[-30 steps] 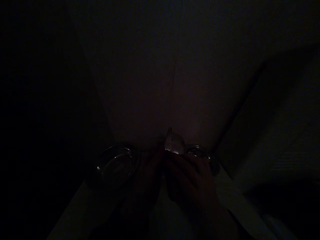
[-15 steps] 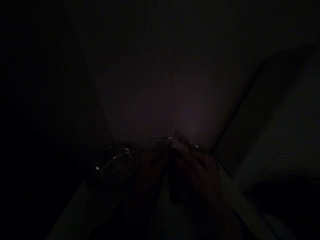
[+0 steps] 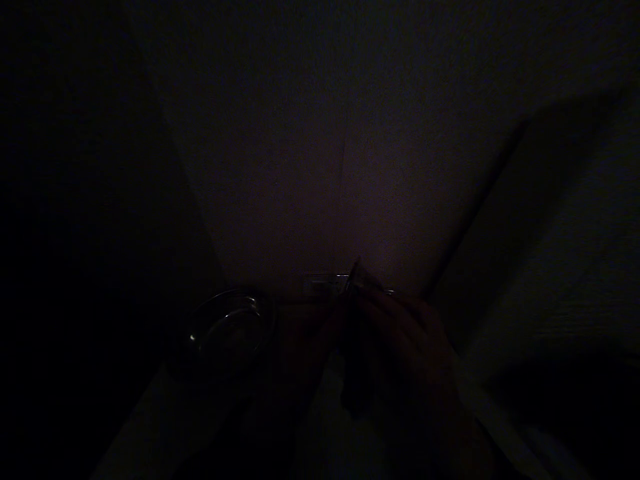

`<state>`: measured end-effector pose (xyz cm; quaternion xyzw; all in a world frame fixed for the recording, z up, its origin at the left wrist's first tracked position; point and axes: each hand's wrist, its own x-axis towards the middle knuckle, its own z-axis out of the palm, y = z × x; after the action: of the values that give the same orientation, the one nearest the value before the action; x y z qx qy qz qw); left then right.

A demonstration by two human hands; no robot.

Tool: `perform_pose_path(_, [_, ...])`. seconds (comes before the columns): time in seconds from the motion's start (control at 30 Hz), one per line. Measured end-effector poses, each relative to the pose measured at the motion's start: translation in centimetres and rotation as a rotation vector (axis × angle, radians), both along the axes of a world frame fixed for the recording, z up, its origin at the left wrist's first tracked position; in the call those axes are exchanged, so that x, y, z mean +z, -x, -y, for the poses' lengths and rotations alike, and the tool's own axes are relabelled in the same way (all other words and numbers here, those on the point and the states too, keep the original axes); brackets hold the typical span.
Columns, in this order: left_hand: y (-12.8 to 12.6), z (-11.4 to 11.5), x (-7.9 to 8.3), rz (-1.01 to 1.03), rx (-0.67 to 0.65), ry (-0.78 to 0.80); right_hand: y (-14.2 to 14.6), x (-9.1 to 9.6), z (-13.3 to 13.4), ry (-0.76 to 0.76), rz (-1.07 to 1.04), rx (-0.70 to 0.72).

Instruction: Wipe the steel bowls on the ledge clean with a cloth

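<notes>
The view is very dark. My right hand is closed around a small thin piece that sticks up past the fingertips; its kind I cannot make out. My left hand meets it from the other side, its fingers closed at the lower edge of that piece. Most of the left fingers are lost in shadow. Behind the hands lies a flat clear case or strip with a shiny edge. Left of my left hand stands a round shiny metal bowl.
A pale wall rises behind the hands. Part of a shiny rim shows behind my right hand. A pale surface lies under the bowl. To the right is a large pale panel with a dark edge.
The scene has grown darker. My right hand has shifted slightly right, and the thin piece at its fingertips has tilted, now showing more edge-on. The bowl stays in place.
</notes>
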<state>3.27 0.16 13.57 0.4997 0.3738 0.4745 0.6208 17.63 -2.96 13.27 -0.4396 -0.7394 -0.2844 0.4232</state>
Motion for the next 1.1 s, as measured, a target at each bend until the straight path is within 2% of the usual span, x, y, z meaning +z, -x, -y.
perform_pose_path(0.1, [-0.1,0.1,-0.6,0.01,-0.075,-0.022,-0.7,0.5,-0.2,0.031,-0.05,-0.013])
perform_pose_path(0.27, [-0.2,-0.2,-0.7,0.018,0.056,0.028,0.1,-0.1,0.1,0.008,0.006,0.021])
perform_pose_path(0.4, [0.1,-0.5,-0.5,-0.008,0.075,0.023,0.5,-0.4,0.2,-0.026,0.043,0.063])
perform_pose_path(0.63, [0.2,-0.1,-0.8,-0.056,-0.071,-0.054,-0.8,0.4,-0.2,0.069,-0.089,-0.03])
perform_pose_path(0.87, [0.0,-0.5,0.1,-0.03,0.082,0.011,0.5,-0.6,0.1,-0.009,0.036,0.053])
perform_pose_path(1.1, [0.2,-0.2,-0.2,-0.077,0.016,-0.003,-0.4,0.0,-0.1,0.056,-0.003,-0.014])
